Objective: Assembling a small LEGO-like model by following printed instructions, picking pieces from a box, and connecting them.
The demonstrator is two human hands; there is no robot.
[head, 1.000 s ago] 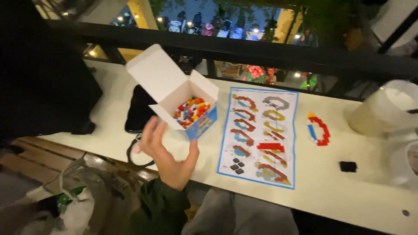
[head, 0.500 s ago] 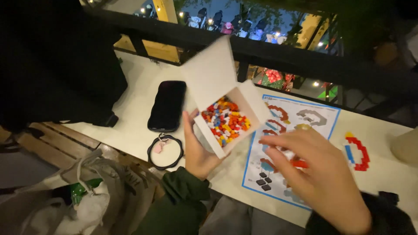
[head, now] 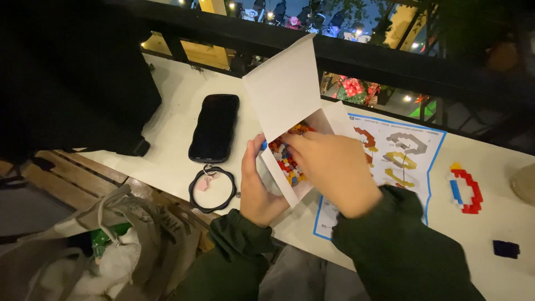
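White box [head: 290,106], lid flap raised, on the white table [head: 178,111] near its front edge, filled with small coloured bricks [head: 284,159]. Left hand [head: 259,187] clasps the box's near side. Right hand [head: 331,167] reaches into the box; whether its fingers pinch a brick cannot be told. Right of the box: instruction sheet [head: 398,159], then a red-and-blue brick ring [head: 465,189]. Left: black phone [head: 214,127] and black ring strap [head: 212,188].

A white rectangular tabletop [head: 178,111] ran alongside a black metal railing [head: 390,61]. Beyond the railing, warm yellow lights and red decorations [head: 354,87] showed against darkness. Below the tabletop edge stood a slatted wooden bench [head: 72,178]. Lighting was dim and artificial.
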